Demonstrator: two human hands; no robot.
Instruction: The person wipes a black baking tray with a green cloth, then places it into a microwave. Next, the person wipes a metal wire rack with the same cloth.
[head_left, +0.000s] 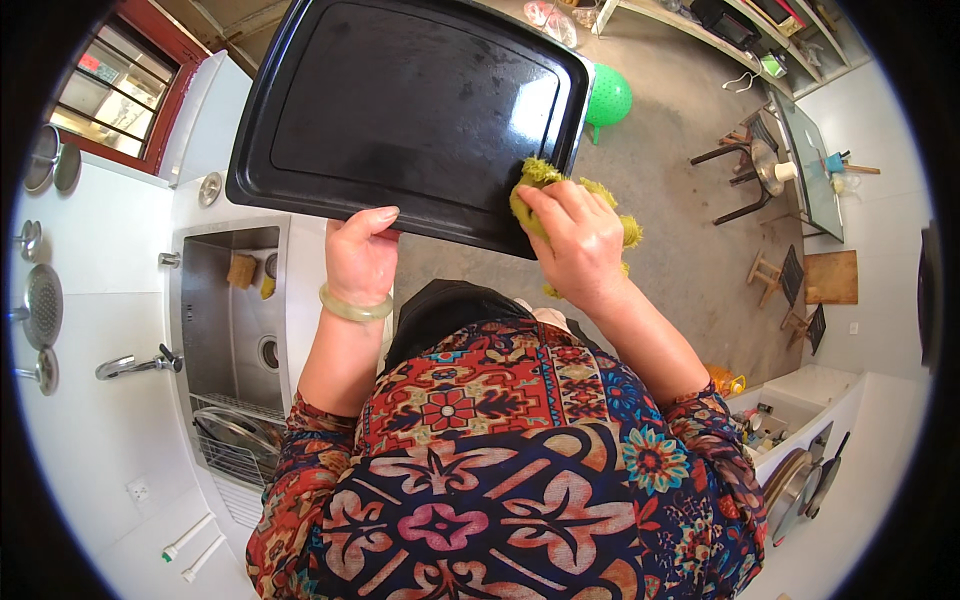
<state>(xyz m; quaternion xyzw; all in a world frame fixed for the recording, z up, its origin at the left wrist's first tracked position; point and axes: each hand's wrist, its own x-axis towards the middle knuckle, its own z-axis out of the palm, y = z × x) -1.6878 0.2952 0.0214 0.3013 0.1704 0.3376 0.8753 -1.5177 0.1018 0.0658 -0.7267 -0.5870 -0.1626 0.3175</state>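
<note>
A black rectangular tray (405, 97) with a raised rim is held up in front of me, tilted, with light glaring off its right side. My left hand (365, 251) grips its near edge, thumb on top and the fingers hidden beneath. In my right hand (574, 236) is a bunched yellow-green fluffy cloth (534, 180), pressed against the tray's near right corner. Parts of the cloth stick out past my knuckles. A pale bangle (355, 306) circles my left wrist.
On the left a stainless steel sink (225, 300) holds a sponge (241, 270); its faucet (135, 366) is on the wall side. A wire rack (232, 450) with lids sits at its near end. Beyond the tray are a green ball (609, 96) and a stool (742, 165) on the floor.
</note>
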